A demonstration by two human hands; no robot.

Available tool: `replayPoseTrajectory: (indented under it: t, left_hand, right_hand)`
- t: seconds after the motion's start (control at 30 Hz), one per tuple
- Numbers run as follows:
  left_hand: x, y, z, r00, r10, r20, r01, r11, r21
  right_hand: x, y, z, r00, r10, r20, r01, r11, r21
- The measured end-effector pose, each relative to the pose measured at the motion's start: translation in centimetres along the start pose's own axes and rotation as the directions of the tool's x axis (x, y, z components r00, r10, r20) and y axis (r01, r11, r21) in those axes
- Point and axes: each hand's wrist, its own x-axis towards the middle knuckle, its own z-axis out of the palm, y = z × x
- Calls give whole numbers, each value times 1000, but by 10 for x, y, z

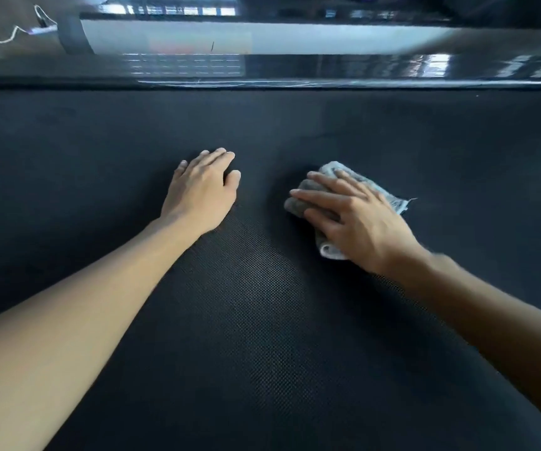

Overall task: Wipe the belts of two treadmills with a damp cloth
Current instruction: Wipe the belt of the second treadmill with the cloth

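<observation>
Grey, folded terry cloth (388, 196) lies on the black, finely textured treadmill belt (262, 336), a little right of the belt's middle and nearer its far edge than its near one. The right hand (360, 222) lies flat on top of the cloth, fingers spread and nearly straight, pointing toward the far left. It presses the cloth down rather than clutching it. Cloth shows past the fingertips, in a frayed corner on the right, and in a rolled fold by the heel of the hand.

The left hand (200, 193) rests palm down on the bare belt, left of the cloth and apart from it. Its fingers are extended and it holds nothing.

Along the belt's far edge runs a glossy black side rail (262, 83). A thin white cable (2, 37) lies beyond the far left corner.

The cloth looks soft, light and limp, and if damp it will probably drag on the woven texture instead of gliding. A flat palm over the folded pad seems the best hold, with fingers spread to stop the layers bunching. The loose frayed corner may trail or flip under. The belt itself could creep under a hard push, so the left hand's brace looks useful.
</observation>
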Motion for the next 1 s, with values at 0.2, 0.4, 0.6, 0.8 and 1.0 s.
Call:
replayPoseTrajectory:
  t: [0.2,0.4,0.6,0.8,1.0]
  left_hand:
    - [3,0,3,1000,21,-15,-20,999,45]
    - [1,1,4,999,-44,20,43,998,50]
    - [2,0,5,998,-57,33,54,996,76]
    - [1,2,4,997,-63,40,59,993,100]
    - [-2,6,0,994,-94,53,90,993,75]
  right_hand:
    - [117,21,11,924,360,-128,-370,926,-66]
    - [119,-29,25,980,198,-16,-199,978,-70]
    - [-22,-35,1,996,90,14,-89,995,-41]
    - [-30,-35,1,986,162,29,-157,980,-123]
    - [-27,-36,2,982,185,31,-181,979,-95]
